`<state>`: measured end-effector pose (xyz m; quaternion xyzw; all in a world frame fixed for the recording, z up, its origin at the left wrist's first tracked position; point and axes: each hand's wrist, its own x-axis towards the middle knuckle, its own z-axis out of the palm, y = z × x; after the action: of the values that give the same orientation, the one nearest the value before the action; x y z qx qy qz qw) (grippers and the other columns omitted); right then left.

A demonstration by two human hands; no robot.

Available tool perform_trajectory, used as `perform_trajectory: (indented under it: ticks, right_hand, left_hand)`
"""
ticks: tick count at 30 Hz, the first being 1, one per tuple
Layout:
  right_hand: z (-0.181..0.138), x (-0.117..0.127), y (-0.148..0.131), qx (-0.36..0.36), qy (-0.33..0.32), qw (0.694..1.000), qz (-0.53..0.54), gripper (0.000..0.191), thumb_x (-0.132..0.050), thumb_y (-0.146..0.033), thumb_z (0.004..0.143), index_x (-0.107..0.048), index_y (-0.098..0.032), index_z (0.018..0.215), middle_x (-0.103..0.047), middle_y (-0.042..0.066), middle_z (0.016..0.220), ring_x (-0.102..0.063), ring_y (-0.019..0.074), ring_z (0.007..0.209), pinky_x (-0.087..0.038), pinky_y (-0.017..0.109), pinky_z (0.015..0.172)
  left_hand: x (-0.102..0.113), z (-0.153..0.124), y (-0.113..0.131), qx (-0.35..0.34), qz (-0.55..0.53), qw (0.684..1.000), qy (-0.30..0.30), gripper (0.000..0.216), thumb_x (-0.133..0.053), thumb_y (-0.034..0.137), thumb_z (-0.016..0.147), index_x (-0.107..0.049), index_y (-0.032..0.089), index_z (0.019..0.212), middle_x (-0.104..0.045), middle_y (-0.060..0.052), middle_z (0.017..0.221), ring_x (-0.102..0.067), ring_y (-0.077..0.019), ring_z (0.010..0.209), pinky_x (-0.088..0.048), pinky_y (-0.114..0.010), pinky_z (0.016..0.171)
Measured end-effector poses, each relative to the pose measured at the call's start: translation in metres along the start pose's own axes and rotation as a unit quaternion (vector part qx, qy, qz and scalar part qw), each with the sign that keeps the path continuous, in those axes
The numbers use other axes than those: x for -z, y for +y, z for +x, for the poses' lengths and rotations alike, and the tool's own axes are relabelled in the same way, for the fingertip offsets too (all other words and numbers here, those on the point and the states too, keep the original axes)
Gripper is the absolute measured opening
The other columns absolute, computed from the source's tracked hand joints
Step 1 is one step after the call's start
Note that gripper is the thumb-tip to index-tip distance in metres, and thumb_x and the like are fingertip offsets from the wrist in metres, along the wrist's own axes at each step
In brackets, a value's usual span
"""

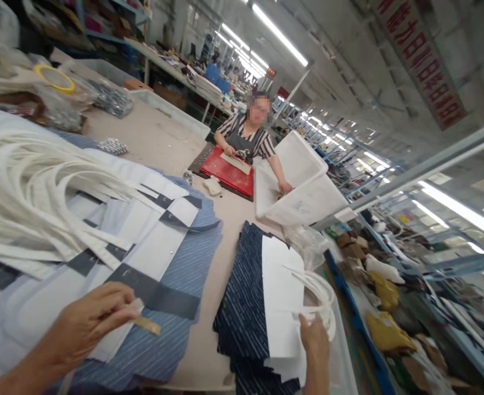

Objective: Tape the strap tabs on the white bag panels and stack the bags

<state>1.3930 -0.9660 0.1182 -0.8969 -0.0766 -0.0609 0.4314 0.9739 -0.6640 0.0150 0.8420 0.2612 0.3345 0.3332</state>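
Note:
My left hand is closed in a pinch over the light-blue striped fabric pieces. A short tan strip with a pale end sticks out from its fingertips; its exact kind is unclear. Under and beyond this hand lie white panels with dark grey bands, topped by a big heap of looped white straps. At the right, my right hand closes on the end of a white strap. Those straps curve over a white panel resting on a stack of dark-blue patterned fabric.
Across the table, a co-worker has one hand on a piece at a red tray and the other in a white bin. Plastic bags and a yellow tape roll sit back left. Bundles lie right.

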Motion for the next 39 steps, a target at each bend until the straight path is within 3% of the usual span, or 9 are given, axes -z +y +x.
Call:
perform_trajectory:
  ticks: [5,7,9,14,21,26,31,34,39]
  right_hand:
    - [-0.079,-0.048,-0.03,0.046,-0.163,0.985,0.028,0.046,-0.071,-0.06,0.073,-0.079,-0.024,0.101,-0.082,0.011,0.095,-0.078,0.0313,0.09,-0.062,0.044,0.083]
    - [-0.127,-0.075,-0.061,0.154,-0.348,0.921,0.087,0.035,-0.064,-0.044,0.091,-0.078,-0.021,0.113,-0.081,0.01,0.107,-0.077,0.0248,0.097,-0.062,0.038,0.089]
    - [-0.169,-0.097,-0.092,0.295,-0.415,0.851,0.125,0.027,-0.065,-0.031,0.096,-0.076,-0.022,0.119,-0.08,0.008,0.102,-0.075,0.0203,0.09,-0.061,0.032,0.084]
    - [-0.217,-0.124,-0.13,0.505,-0.426,0.739,0.133,0.013,-0.064,-0.02,0.101,-0.075,-0.023,0.106,-0.079,0.003,0.092,-0.071,0.0189,0.085,-0.055,0.029,0.076]
    - [-0.225,-0.149,-0.13,0.559,-0.383,0.727,0.117,0.015,-0.059,-0.015,0.099,-0.07,-0.019,0.089,-0.074,0.003,0.076,-0.068,0.0175,0.071,-0.048,0.028,0.064]
    - [-0.242,-0.18,-0.132,0.438,-0.404,0.779,0.193,0.015,-0.063,-0.012,0.087,-0.072,-0.021,0.08,-0.073,-0.001,0.07,-0.066,0.013,0.062,-0.049,0.023,0.062]
    - [-0.235,-0.231,-0.129,0.151,-0.45,0.858,0.195,0.009,-0.067,-0.023,0.077,-0.075,-0.022,0.073,-0.072,-0.001,0.067,-0.066,0.0154,0.065,-0.053,0.026,0.067]
    - [-0.208,-0.271,-0.125,0.024,-0.443,0.879,0.176,0.019,-0.065,-0.034,0.079,-0.074,-0.019,0.074,-0.067,-0.001,0.057,-0.061,0.0154,0.054,-0.053,0.027,0.057]
    - [-0.176,-0.319,-0.115,-0.045,-0.446,0.881,0.151,0.021,-0.07,-0.037,0.075,-0.074,-0.017,0.078,-0.066,-0.002,0.057,-0.058,0.0129,0.05,-0.05,0.024,0.05]
  left_hand:
    - [0.0,0.016,0.044,-0.18,0.03,0.983,-0.01,0.048,-0.061,0.053,0.103,-0.061,0.022,0.067,-0.068,0.001,0.074,-0.06,-0.0146,0.07,-0.046,-0.03,0.069]
    - [-0.002,0.016,0.05,-0.206,0.043,0.977,-0.033,0.042,-0.059,0.049,0.104,-0.06,0.021,0.073,-0.066,0.001,0.075,-0.057,-0.0148,0.068,-0.043,-0.031,0.067]
    - [-0.003,0.014,0.052,-0.216,0.054,0.974,-0.045,0.041,-0.053,0.047,0.107,-0.059,0.021,0.076,-0.063,0.001,0.074,-0.056,-0.0147,0.067,-0.042,-0.03,0.065]
    - [0.004,0.009,0.059,-0.222,0.107,0.969,-0.029,0.042,-0.046,0.037,0.112,-0.055,0.023,0.073,-0.054,0.004,0.064,-0.054,-0.0132,0.057,-0.038,-0.029,0.055]
    - [0.011,0.0,0.052,-0.098,0.069,0.992,-0.039,0.052,-0.031,0.042,0.115,-0.061,0.024,0.078,-0.064,0.007,0.062,-0.063,-0.0092,0.052,-0.042,-0.023,0.053]
    - [0.012,-0.001,0.033,-0.043,0.035,0.998,-0.026,0.05,-0.038,0.041,0.113,-0.064,0.024,0.074,-0.065,0.006,0.063,-0.067,-0.0099,0.056,-0.046,-0.021,0.056]
    - [0.018,-0.001,0.017,0.042,-0.012,0.999,-0.01,0.045,-0.047,0.043,0.11,-0.065,0.024,0.074,-0.067,0.007,0.062,-0.065,-0.009,0.054,-0.048,-0.018,0.056]
    - [0.018,-0.008,-0.004,0.018,0.026,0.999,0.009,0.039,-0.047,0.044,0.11,-0.073,0.026,0.088,-0.077,0.006,0.078,-0.074,-0.0117,0.07,-0.055,-0.019,0.069]
    - [0.012,-0.021,-0.041,-0.057,0.148,0.987,0.014,0.046,-0.037,0.04,0.113,-0.074,0.026,0.089,-0.078,0.003,0.08,-0.075,-0.0164,0.071,-0.058,-0.027,0.069]
